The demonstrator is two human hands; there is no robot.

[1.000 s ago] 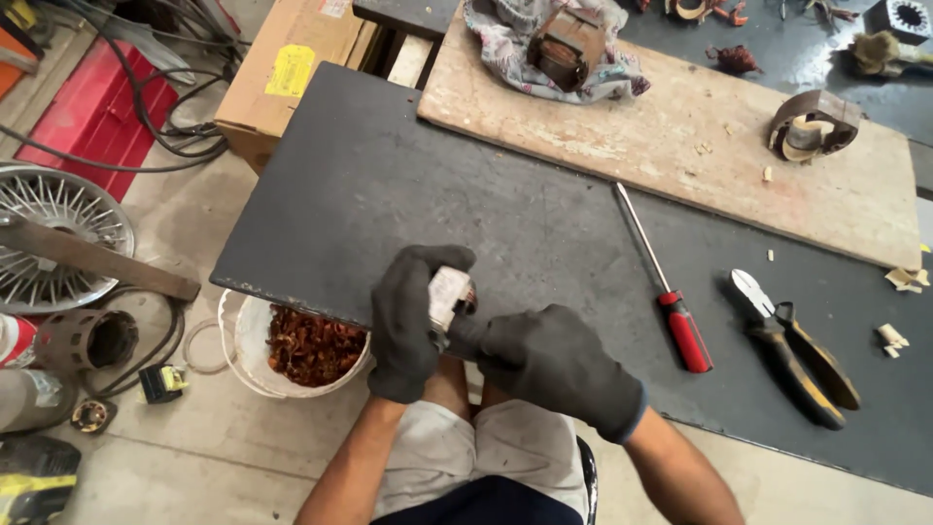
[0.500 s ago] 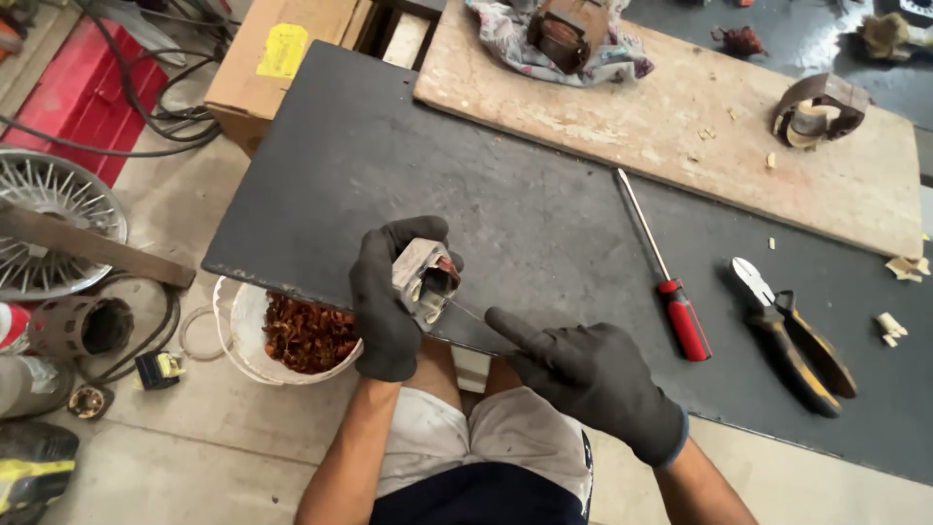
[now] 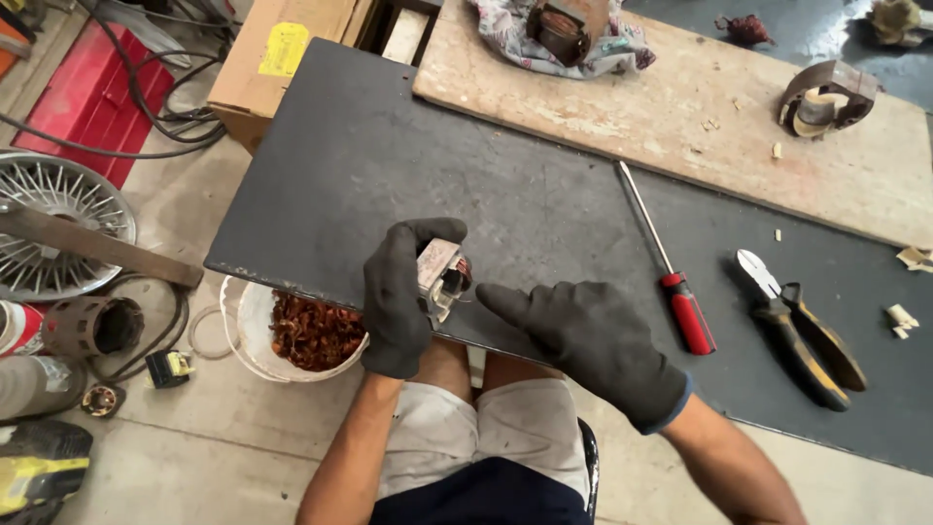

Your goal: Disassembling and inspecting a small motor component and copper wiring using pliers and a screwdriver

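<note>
Head view. The left hand [image 3: 400, 297], in a dark work glove, is clamped around a small motor stator core [image 3: 442, 275], a pale laminated block with copper winding visible at its right end. The core is held just above the near edge of the dark counter [image 3: 389, 165]. The right hand [image 3: 593, 340], also gloved, holds nothing: its fingers are loosely spread and the index finger points at the core, close to it but apart from it.

Below the left hand, on the floor, stands a white bucket [image 3: 245, 316] with scrap copper wire [image 3: 313, 331] in it. To the right of the right hand lie a red-handled screwdriver [image 3: 673, 277] and, further right, diagonal cutters [image 3: 802, 326]. Beyond both hands a wooden board [image 3: 680, 126] carries a second motor part on a rag [image 3: 569, 29].

Risks, as a judgement: the core is gripped one-handed over the counter edge; a slack grip would probably drop it onto the lap or beside the bucket. Cut winding ends could snag or pierce a glove fingertip.

Packages and labels: a brown cardboard box [image 3: 282, 63] sits far beyond the left hand, off the counter's far left corner, with a yellow rectangular label [image 3: 283, 49] on top. A red flat case [image 3: 87, 97] lies further left on the floor.
</note>
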